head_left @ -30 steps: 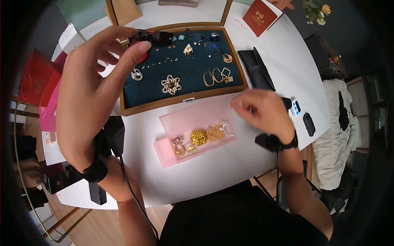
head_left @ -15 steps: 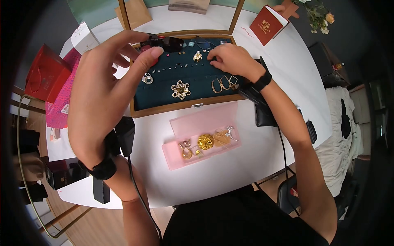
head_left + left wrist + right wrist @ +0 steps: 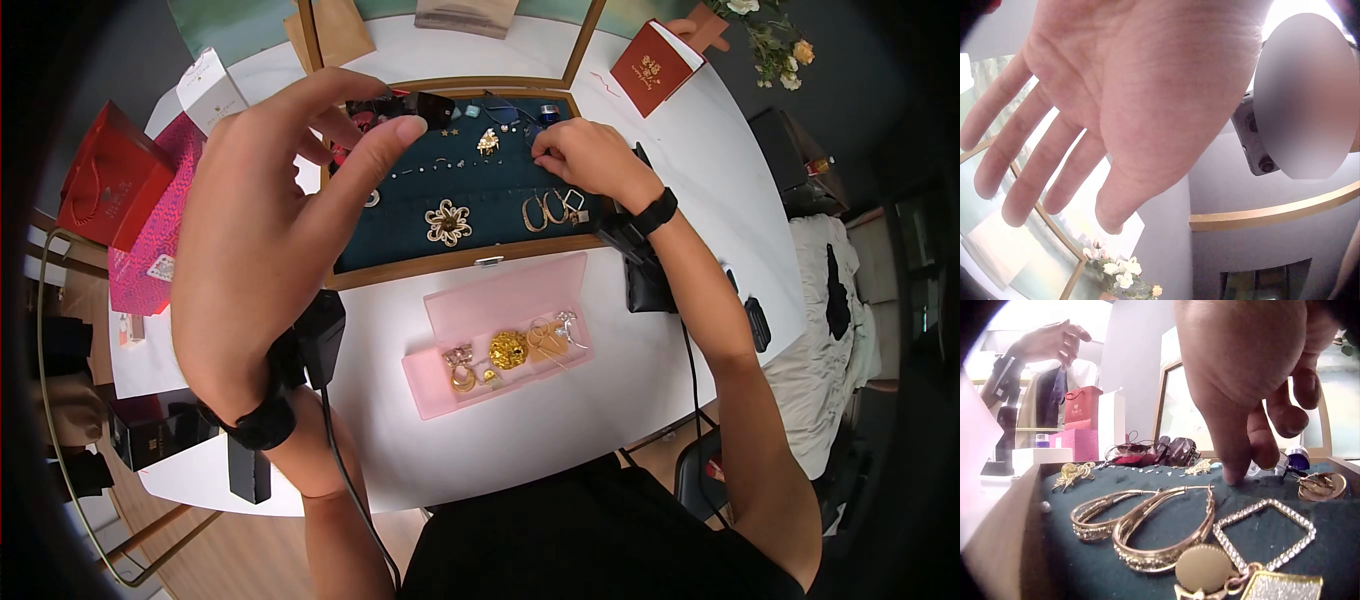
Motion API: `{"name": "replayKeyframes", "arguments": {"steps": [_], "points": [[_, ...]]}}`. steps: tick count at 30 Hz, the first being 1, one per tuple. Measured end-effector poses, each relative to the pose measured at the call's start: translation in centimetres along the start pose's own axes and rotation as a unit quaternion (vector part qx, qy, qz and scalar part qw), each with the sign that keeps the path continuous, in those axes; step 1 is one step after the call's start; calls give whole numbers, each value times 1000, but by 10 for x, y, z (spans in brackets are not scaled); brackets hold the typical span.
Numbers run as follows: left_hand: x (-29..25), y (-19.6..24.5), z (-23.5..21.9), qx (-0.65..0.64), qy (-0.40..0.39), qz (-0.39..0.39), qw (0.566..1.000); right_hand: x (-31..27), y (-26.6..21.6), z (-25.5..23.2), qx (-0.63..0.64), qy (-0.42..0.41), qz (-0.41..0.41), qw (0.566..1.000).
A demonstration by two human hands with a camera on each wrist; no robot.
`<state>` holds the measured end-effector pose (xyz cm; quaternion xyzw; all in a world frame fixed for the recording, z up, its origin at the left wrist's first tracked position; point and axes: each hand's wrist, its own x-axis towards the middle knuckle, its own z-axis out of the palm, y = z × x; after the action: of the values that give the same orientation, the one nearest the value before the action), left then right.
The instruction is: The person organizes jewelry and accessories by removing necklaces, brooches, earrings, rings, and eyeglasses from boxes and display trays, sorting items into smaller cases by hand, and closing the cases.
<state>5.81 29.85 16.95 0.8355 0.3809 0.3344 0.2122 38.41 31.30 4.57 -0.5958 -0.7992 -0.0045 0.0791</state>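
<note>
In the head view my left hand (image 3: 265,215) hangs in the air over the left side of the jewelry case (image 3: 400,270); the left wrist view shows its fingers spread and holding nothing. My right hand (image 3: 592,160) reaches into the case's right half, fingers bent down. In the right wrist view, the thumb of that hand (image 3: 1247,375) meets the dark teal lining (image 3: 1147,575) beside small clear pieces; whether it pinches one, I cannot tell. Nearer that camera lie hoop earrings (image 3: 1163,540) and a sparkling square earring (image 3: 1266,534). A flower brooch (image 3: 447,223) lies near the front.
In front of the case, an open pink box (image 3: 432,385) holds a gold ball (image 3: 508,350) and several jewelry pieces. A red booklet (image 3: 655,70) stands back right. Red (image 3: 115,180) and pink bags (image 3: 155,240) and a white box (image 3: 212,92) are at left.
My right hand has moved from beside the pink box, up and over the case's rim, onto the lining. My left hand stays raised over the case as the head view shifts.
</note>
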Motion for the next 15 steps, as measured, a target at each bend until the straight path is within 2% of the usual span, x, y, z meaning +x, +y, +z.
{"name": "replayKeyframes", "arguments": {"steps": [3, 7, 9, 13, 15], "points": [[-1, 0, -1, -1, 3, 3, 1000, 3, -4, -8, 1, 36, -5, 999], [0, -1, -2, 4, 1, -3, 1000, 9, -17, -21, 10, 40, 12, 999], [0, -1, 0, 4, -1, 0, 1000, 13, -18, -18, 64, 28, 2, 998], [0, 1, 0, 0, -1, 4, 1000, 16, -12, -2, 73, 27, -7, 997], [-1, 0, -1, -4, -2, 6, 1000, 16, -15, -2, 96, -1, 31, 995]]}}
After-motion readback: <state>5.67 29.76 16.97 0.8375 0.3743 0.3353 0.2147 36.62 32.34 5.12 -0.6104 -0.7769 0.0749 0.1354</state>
